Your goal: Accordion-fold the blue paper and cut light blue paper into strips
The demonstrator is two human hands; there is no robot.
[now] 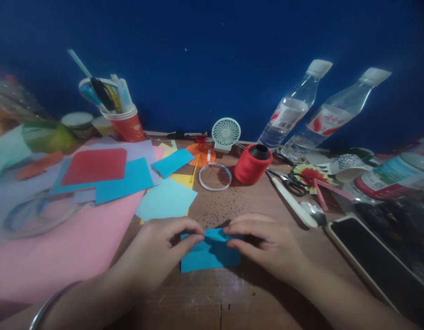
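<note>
A small blue sheet of paper (210, 260) lies on the brown table in front of me, its far edge lifted in a fold. My left hand (164, 250) pinches that edge near its left end between thumb and forefinger. At the right end of the same edge, my right hand (267, 243) grips the paper between its thumb and fingers. Both hands are closed on it, and their fingers cover parts of the far edge. Just beyond the paper, dark specks are scattered on the table.
A roll of clear tape (215, 178), a red thread spool (253, 164) and a small fan (226, 133) stand beyond my hands. Coloured papers (167, 199) spread to the left. Scissors (291, 181), a white-handled tool (294, 204), a phone (377, 266) and bottles (287, 114) are right.
</note>
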